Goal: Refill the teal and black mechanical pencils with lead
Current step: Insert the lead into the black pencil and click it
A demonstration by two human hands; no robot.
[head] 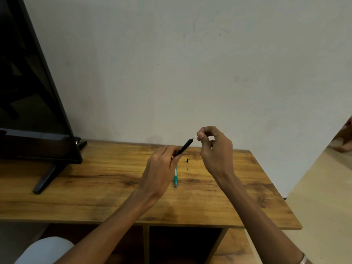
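My left hand grips the black mechanical pencil by its lower part, tilted up to the right above the wooden table. My right hand pinches a thin lead between thumb and forefinger, with the lead's other end at the pencil's open top. The teal mechanical pencil lies on the table just below my left hand, partly hidden by it. A small black cap and a tiny pale piece lie on the table between my hands.
A black monitor on a stand fills the left side of the table. A white wall rises right behind the table. The table's right edge drops to a beige floor. Open shelf compartments sit under the tabletop.
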